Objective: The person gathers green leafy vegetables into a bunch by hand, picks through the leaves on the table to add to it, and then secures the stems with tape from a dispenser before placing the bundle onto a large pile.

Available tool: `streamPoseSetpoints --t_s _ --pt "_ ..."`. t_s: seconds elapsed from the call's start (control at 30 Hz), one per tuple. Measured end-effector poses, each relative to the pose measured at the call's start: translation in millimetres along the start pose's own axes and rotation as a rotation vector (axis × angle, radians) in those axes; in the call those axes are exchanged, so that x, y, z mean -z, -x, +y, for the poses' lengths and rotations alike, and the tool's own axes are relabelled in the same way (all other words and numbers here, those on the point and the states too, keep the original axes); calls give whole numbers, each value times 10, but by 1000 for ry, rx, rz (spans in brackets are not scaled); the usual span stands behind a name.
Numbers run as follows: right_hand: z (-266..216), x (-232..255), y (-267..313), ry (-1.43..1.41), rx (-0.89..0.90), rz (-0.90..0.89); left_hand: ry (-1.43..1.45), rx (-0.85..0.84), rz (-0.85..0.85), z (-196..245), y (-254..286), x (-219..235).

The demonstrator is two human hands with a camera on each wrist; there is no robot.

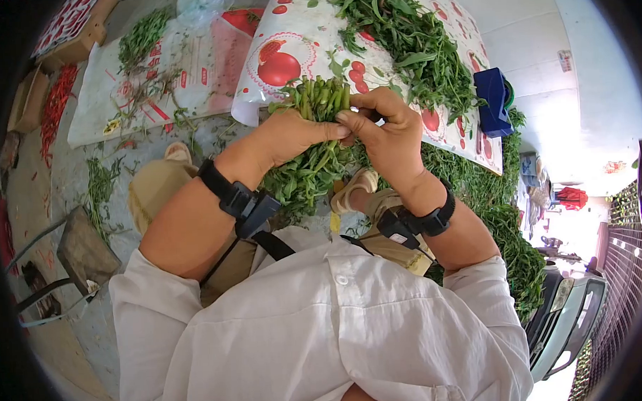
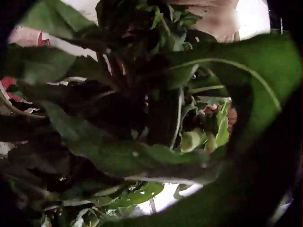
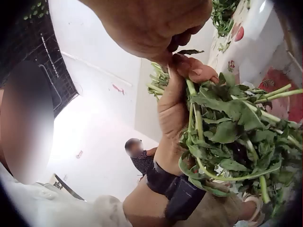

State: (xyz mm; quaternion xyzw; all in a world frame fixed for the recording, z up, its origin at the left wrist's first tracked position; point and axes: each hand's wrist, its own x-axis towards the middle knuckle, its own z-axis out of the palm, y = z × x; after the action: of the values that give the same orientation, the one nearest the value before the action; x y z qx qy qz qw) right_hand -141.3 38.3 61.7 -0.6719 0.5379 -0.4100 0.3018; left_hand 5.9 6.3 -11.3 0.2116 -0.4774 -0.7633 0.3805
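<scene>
In the head view a bunch of leafy greens is held before the chest, cut stems up and leaves hanging down. My left hand grips it around the stems, its thumb lying across the front. From the other side my right hand pinches at the edge of the stems with curled fingers, its thumb tip meeting the left thumb. The right wrist view shows both hands together above the leaves, with a small dark leaf by the right fingers. Large leaves fill the left wrist view and hide most of that hand.
A table with a fruit-print cover stands ahead, bearing loose greens and a blue tape dispenser. More greens are heaped at the right. White sacking and red chillies lie at the left. A person is in the background.
</scene>
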Motion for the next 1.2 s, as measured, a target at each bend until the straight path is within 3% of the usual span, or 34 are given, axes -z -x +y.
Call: streamPoseSetpoints --t_s 0.13,0.23,0.33,0.4,0.6,0.7,0.77,0.83,0.97,1.1,1.2 --pt "-74 10 23 -173 -163 -21 0 -19 20 74 47 -86" --pt "-42 113 -28 -91 11 -76 50 -118 -65 -32 -46 -65" --pt "123 346 -149 121 38 13 113 -117 -11 26 -23 -104" --pt "276 594 -299 62 -38 128 87 -159 -16 13 -62 -70" --pt "1131 1708 -839 356 -34 502 20 -142 -20 -21 -80 -38" --pt "1584 2216 -998 699 -79 443 -20 -132 -27 -56 -101 -16" --pt "1720 2365 -1059 811 -164 314 -66 -119 -30 -50 -100 -3" --pt "1756 2376 -1090 895 -244 183 -8 -108 -45 -23 -97 -27" --pt "1718 2271 -1101 1027 -233 113 -1 -58 -38 -30 -97 -30" --pt "1479 2176 -1119 1024 -283 314 12 -75 -58 -10 -105 -44" --pt "1636 2322 -1143 931 -160 399 -35 -75 -60 -31 -105 -40"
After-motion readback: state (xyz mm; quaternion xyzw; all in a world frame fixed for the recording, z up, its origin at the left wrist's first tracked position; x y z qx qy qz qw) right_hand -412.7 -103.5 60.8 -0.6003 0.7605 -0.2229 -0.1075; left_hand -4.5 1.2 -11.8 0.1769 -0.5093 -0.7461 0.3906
